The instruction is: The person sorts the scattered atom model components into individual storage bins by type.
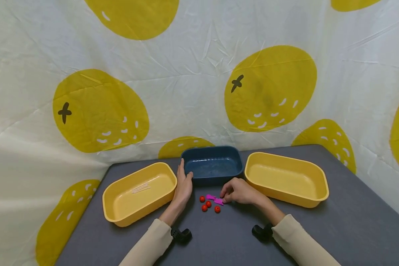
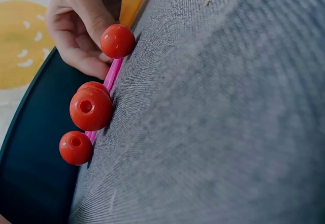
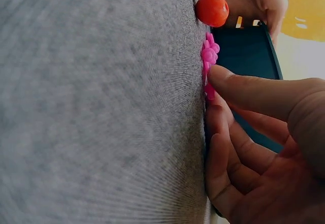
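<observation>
My left hand (image 1: 185, 186) grips the left front corner of a dark blue tub (image 1: 216, 181), thumb over the rim and fingers along the outer side. In front of the tub, my right hand (image 1: 239, 191) pinches the right end of a small pink plastic piece (image 1: 218, 201) between thumb and forefinger. The right wrist view shows a raised flower on this pink piece (image 3: 209, 55), which lies low against the cloth. Several round red beads (image 1: 208, 204) with holes lie beside it, one bead (image 2: 118, 41) close to the right hand's fingers in the left wrist view.
A yellow tub (image 1: 119, 220) on the left holds several thin pale sticks (image 1: 141, 187). Another yellow tub (image 1: 286, 192) stands right of the blue one. All rest on a grey cloth-covered table (image 1: 219, 240), with a fruit-patterned curtain (image 1: 186, 103) behind.
</observation>
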### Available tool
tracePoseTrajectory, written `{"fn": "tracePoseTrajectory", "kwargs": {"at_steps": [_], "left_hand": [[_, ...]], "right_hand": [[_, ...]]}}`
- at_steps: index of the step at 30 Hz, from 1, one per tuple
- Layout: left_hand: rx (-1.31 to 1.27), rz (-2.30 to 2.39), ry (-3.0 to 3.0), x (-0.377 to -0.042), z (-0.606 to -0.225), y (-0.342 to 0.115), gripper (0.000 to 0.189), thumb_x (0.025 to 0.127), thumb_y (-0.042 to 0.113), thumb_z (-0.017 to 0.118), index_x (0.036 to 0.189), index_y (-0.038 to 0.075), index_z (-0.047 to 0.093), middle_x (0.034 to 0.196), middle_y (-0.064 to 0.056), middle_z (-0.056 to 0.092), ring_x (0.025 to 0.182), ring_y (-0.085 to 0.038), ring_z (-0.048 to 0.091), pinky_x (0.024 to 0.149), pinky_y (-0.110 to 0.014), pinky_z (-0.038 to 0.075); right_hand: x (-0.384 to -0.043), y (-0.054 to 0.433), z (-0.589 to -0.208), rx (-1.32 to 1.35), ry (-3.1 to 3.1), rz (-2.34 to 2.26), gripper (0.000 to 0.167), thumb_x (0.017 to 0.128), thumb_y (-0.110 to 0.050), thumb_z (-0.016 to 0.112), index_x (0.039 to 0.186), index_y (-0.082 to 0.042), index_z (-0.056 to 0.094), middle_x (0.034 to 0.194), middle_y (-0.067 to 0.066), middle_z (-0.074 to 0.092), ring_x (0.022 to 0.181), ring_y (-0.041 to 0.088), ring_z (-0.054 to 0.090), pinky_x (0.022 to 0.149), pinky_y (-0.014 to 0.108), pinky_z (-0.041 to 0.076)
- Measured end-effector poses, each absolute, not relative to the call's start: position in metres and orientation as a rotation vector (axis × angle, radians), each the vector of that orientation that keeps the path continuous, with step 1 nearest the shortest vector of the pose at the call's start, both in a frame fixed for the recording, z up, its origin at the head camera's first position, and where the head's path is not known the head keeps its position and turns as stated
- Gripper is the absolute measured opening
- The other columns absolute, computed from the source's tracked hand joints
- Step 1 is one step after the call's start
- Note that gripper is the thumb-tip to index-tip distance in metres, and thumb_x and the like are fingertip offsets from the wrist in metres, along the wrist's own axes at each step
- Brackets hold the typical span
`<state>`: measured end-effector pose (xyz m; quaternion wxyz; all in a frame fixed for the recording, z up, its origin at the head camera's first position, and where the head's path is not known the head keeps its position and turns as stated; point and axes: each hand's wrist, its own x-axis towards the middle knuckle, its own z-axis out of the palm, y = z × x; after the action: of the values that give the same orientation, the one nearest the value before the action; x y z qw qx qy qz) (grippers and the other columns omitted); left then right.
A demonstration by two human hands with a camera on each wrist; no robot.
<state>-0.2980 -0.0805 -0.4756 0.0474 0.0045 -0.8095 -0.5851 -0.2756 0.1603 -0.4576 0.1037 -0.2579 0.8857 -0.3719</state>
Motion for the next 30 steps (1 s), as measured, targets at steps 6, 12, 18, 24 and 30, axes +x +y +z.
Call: {"fn": "tracePoseTrajectory", "kwargs": {"at_steps": [6, 12, 18, 24, 30], "left_hand": [[0.039, -1.816, -2.488, -0.292, -0.474, -0.081, 0.068, 0.108, 0.029, 0.04, 0.167, 0.034, 0.006, 0.176, -0.004, 0.003, 0.163, -0.027, 0.004, 0.13, -0.059, 0.007], [0.05, -1.812, -2.495, -0.283, -0.472, -0.081, 0.069, 0.108, 0.031, 0.043, 0.167, 0.031, 0.008, 0.176, -0.005, 0.005, 0.163, -0.029, 0.005, 0.13, -0.06, 0.008], [0.036, -1.801, -2.499, -0.283, -0.472, -0.083, 0.069, 0.107, 0.031, 0.045, 0.167, 0.03, 0.011, 0.176, -0.002, 0.009, 0.163, -0.028, 0.01, 0.13, -0.058, 0.01], [0.011, -1.78, -2.521, -0.283, -0.473, -0.088, 0.068, 0.108, 0.032, 0.043, 0.167, 0.029, 0.01, 0.176, -0.003, 0.005, 0.163, -0.027, 0.005, 0.13, -0.058, 0.008], [-0.011, -1.8, -2.488, -0.284, -0.477, -0.09, 0.07, 0.107, 0.033, 0.048, 0.167, 0.034, 0.011, 0.176, -0.004, 0.0, 0.163, -0.026, 0.003, 0.13, -0.06, 0.008]], "right_hand": [[-0.274, 0.159, -0.456, -0.709, 2.632, -1.035, 0.004, 0.086, -0.01, 0.082, 0.087, -0.012, 0.079, 0.075, -0.006, 0.072, 0.067, 0.01, 0.058, 0.061, 0.024, 0.05], [-0.271, 0.161, -0.453, -0.711, 2.667, -1.004, 0.007, 0.084, -0.009, 0.083, 0.081, -0.012, 0.077, 0.072, -0.005, 0.07, 0.063, 0.009, 0.056, 0.058, 0.024, 0.05], [-0.27, 0.163, -0.454, -0.739, 2.663, -0.995, 0.013, 0.085, -0.006, 0.078, 0.077, -0.015, 0.075, 0.071, -0.007, 0.069, 0.061, 0.008, 0.055, 0.057, 0.023, 0.05], [-0.27, 0.169, -0.453, -0.795, 2.604, -1.041, 0.01, 0.088, -0.007, 0.076, 0.08, -0.014, 0.075, 0.075, -0.006, 0.07, 0.063, 0.007, 0.057, 0.058, 0.023, 0.05], [-0.269, 0.173, -0.449, -0.795, 2.496, -1.129, 0.008, 0.092, -0.007, 0.073, 0.085, -0.008, 0.072, 0.075, 0.005, 0.071, 0.063, 0.013, 0.059, 0.057, 0.025, 0.051]]}}
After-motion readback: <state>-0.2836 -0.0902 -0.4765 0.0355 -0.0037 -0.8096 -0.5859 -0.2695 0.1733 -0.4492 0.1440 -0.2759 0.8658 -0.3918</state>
